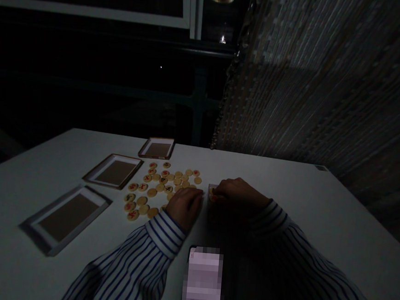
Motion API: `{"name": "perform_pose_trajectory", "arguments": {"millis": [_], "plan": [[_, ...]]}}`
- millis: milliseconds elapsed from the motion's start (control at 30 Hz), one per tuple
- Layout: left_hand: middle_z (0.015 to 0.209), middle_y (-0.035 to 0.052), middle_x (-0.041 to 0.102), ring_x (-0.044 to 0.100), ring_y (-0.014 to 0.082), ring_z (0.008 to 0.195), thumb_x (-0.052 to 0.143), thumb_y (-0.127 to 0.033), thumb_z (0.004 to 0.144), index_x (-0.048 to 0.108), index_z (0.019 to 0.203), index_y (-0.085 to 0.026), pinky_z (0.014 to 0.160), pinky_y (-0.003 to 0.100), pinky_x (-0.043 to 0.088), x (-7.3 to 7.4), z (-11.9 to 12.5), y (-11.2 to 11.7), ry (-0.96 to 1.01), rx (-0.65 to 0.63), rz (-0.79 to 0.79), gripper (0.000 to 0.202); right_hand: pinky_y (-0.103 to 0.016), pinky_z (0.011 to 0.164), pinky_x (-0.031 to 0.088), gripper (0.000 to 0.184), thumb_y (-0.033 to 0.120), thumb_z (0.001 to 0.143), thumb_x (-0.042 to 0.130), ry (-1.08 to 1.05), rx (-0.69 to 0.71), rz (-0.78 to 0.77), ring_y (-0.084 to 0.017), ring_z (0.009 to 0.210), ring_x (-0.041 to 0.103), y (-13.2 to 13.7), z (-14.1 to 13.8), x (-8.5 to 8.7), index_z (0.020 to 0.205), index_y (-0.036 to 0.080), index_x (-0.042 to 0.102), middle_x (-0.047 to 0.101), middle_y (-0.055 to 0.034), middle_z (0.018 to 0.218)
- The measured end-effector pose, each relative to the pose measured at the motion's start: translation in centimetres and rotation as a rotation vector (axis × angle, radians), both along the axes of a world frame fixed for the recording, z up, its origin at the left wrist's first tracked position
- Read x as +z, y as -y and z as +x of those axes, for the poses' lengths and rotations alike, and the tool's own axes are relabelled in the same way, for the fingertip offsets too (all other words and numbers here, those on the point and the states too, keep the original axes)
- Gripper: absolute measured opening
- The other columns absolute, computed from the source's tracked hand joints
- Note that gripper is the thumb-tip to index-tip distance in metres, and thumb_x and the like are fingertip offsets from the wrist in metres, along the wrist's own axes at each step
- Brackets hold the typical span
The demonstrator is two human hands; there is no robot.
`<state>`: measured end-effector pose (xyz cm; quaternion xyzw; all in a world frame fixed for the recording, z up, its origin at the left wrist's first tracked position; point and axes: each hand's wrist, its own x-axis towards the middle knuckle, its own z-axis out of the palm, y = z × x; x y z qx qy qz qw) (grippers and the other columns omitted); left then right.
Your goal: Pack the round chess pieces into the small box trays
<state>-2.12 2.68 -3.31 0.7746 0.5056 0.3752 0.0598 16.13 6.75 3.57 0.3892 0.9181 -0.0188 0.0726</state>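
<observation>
Loose Chinese chess pieces [152, 192], round and pale with red or dark characters on some, lie spread on the white table [306, 209]. At the right side of this spread is my left hand [184, 206], fingers curled together and pointing right; what they hold, if anything, is hidden. My right hand [238, 190] reaches down over a small box [213, 185] with pieces in it. Its fingers are closed at a Chinese chess piece [213, 196] by the box's left side. The hand and its shadow cover most of the box.
Three shallow box parts, a near one [52, 248], a middle one [90, 177] and a far one [155, 156], lie at the left. A phone [203, 279] with a blurred lit screen lies in front of me. A bead curtain [295, 83] hangs behind the table.
</observation>
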Motion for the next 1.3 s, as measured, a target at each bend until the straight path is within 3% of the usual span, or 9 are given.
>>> {"name": "perform_pose_trajectory", "arguments": {"millis": [467, 633, 900, 1300], "plan": [[0.087, 0.0069, 0.066, 0.059, 0.0174, 0.084, 0.047, -0.019, 0.078, 0.062, 0.089, -0.015, 0.077, 0.033, 0.048, 0.0, 0.0, 0.0, 0.002, 0.000, -0.005, 0.019, -0.027, 0.063, 0.035, 0.030, 0.037, 0.083, 0.037, 0.008, 0.003, 0.004, -0.018, 0.076, 0.057, -0.1, 0.2, -0.1, 0.086, 0.021, 0.062, 0.063, -0.0063, 0.086], [0.089, 0.0070, 0.065, 0.058, 0.0171, 0.086, 0.047, -0.021, 0.079, 0.061, 0.091, -0.015, 0.079, 0.032, 0.047, 0.2, -0.2, 0.0, 0.023, 0.008, -0.004, 0.020, -0.028, 0.073, 0.036, 0.025, 0.030, 0.079, 0.045, -0.142, -0.031, 0.076, -0.018, 0.086, 0.055, 0.3, 0.8, 1.7, 0.096, 0.019, 0.060, 0.062, -0.0064, 0.093], [0.091, 0.0072, 0.065, 0.058, 0.0168, 0.088, 0.044, -0.025, 0.080, 0.061, 0.091, -0.015, 0.081, 0.032, 0.045, 1.6, -0.7, 0.4, 0.072, 0.064, 0.010, 0.023, -0.026, 0.073, 0.036, 0.023, 0.025, 0.081, 0.042, -0.368, -0.085, 0.279, -0.015, 0.078, 0.055, 2.0, 2.0, 5.3, 0.087, 0.016, 0.061, 0.063, -0.0053, 0.082], [0.091, 0.0085, 0.066, 0.060, 0.0201, 0.084, 0.047, -0.041, 0.074, 0.064, 0.092, -0.014, 0.077, 0.033, 0.047, 3.8, -2.8, 0.7, 0.311, 0.273, -0.136, 0.037, -0.027, 0.075, 0.035, 0.027, 0.029, 0.083, 0.039, -0.383, -0.023, 0.265, -0.016, 0.083, 0.056, 3.3, 1.4, 5.9, 0.093, 0.017, 0.061, 0.064, -0.0063, 0.088]]}}
